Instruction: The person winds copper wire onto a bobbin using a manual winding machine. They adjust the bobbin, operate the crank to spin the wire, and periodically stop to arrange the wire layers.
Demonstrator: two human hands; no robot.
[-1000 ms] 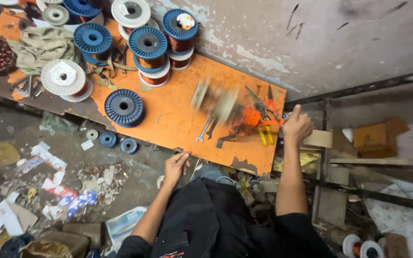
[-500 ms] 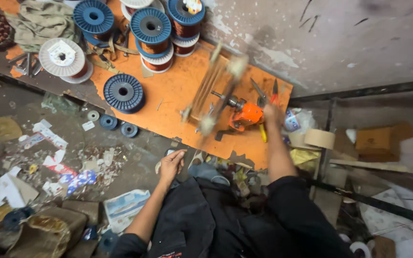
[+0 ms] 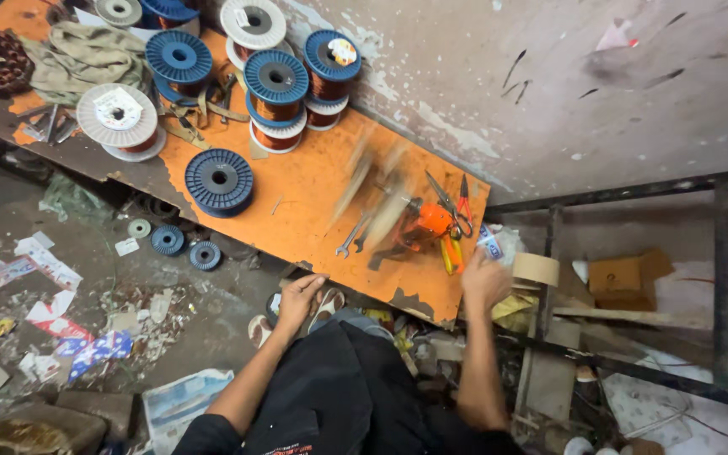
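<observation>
Brown cardboard box (image 3: pixel 625 282) under bench, right

Workshop seen from above. Orange bench (image 3: pixel 313 211) w/ chipped edges is running diagonally along a grey wall (image 3: pixel 600 93) that is peeling and showing scratches. Dirt floor (image 3: pixel 69 278) on the left is lying littered w/ paper scraps (image 3: pixel 44 270) and small spools (image 3: pixel 168 240). A rusty metal frame (image 3: pixel 634 195) is standing at right, w/ a cardboard box (image 3: pixel 625 278) sitting behind it. Light is falling flat, dim.

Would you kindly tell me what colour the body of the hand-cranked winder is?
Orange, seen in the head view: the winder sits by the right hand.
</observation>
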